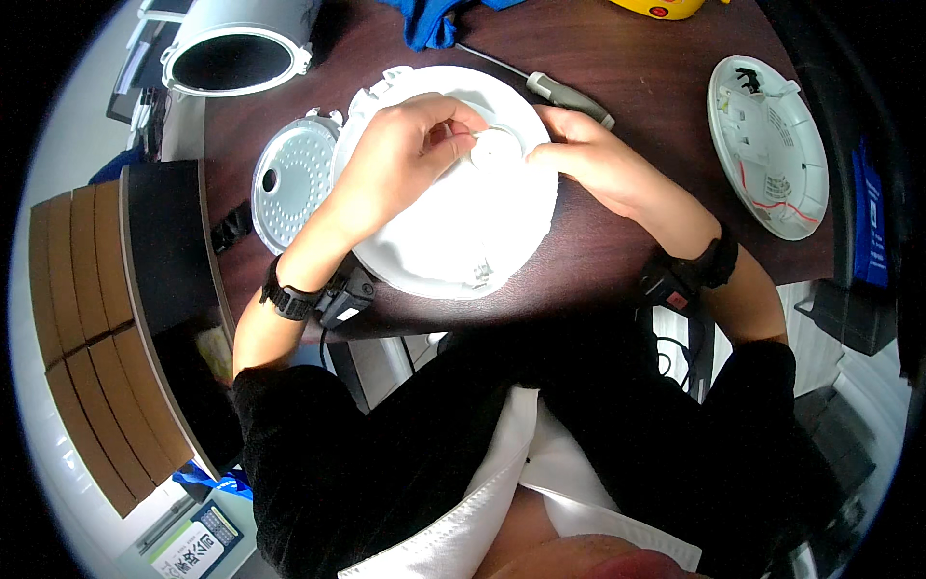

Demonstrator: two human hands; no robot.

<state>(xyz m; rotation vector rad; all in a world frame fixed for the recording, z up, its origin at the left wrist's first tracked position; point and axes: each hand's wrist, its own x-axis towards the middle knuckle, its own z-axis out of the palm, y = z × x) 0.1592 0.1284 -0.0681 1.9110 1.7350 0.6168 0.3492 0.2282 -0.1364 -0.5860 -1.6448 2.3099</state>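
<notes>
A white round appliance lid (415,236) rests at the near middle of the table, its lower part washed out by glare. Over its upper part, my left hand (395,159) is closed, thumb and forefinger pinched beside a small round white piece (498,151) set in the lid. What sits between those fingertips is too small to make out. My right hand (603,164) grips the lid's right rim, thumb on top and the other fingers partly hidden. Just left of the lid lies a perforated metal disc (287,193) with a dark hole, partly covered by the lid.
A screwdriver (569,96) lies beyond the lid, near a blue cloth (429,24). To the right sits a white oval shell (810,159) with red wire inside. A white cylindrical housing (241,43) stands far left; something yellow (666,8) is at the far edge.
</notes>
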